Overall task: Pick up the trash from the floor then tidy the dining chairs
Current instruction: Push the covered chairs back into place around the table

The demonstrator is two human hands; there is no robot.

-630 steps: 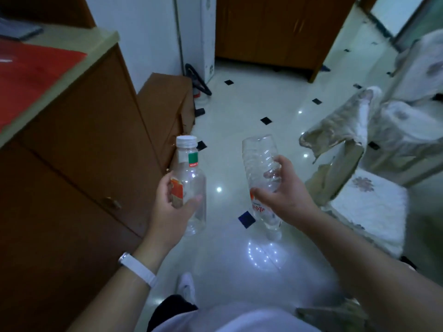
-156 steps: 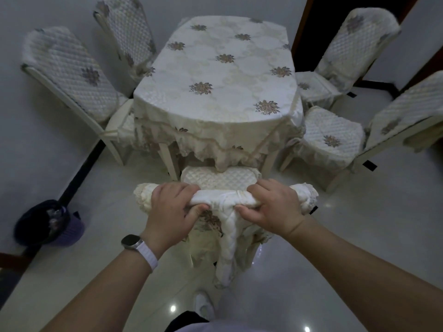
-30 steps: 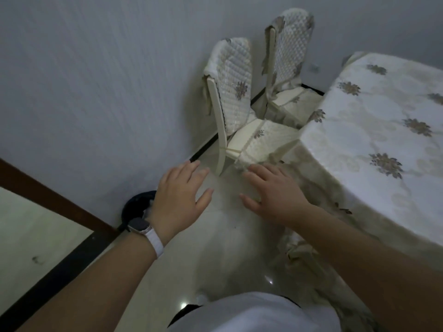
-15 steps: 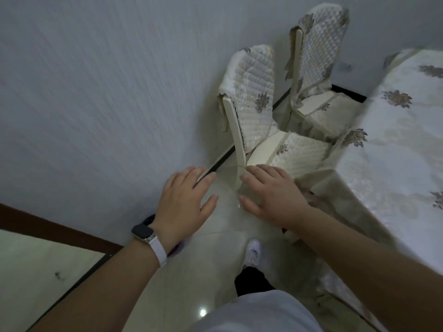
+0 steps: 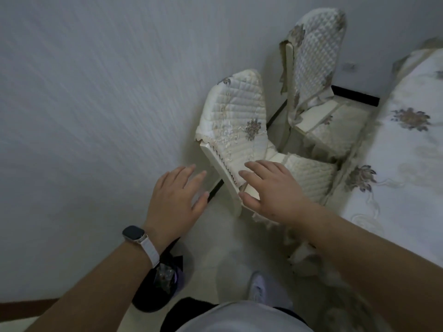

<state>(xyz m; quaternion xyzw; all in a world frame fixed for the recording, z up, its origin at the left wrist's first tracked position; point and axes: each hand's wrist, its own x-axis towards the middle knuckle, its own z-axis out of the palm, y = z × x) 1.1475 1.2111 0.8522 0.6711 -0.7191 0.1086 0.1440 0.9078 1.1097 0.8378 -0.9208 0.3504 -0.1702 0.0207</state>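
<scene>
Two dining chairs with cream quilted covers stand between the wall and the table. The near chair (image 5: 236,116) has its backrest toward me and leans out from the table; the far chair (image 5: 314,51) stands behind it. My left hand (image 5: 177,200) is open, fingers spread, in the air just left of the near chair's back. My right hand (image 5: 271,188) is open too, held in front of the lower edge of that backrest; whether it touches is unclear. A dark trash bin (image 5: 158,283) with clear bottles inside sits on the floor under my left forearm.
The dining table (image 5: 407,168) with a flowered cream cloth fills the right side. A grey wall (image 5: 96,92) runs close on the left, leaving a narrow strip of pale floor (image 5: 223,240). My white shoe (image 5: 257,286) is near the bottom middle.
I have stepped closer to the near chair; both open hands have come forward toward its backrest. The bin now lies under my left forearm.
</scene>
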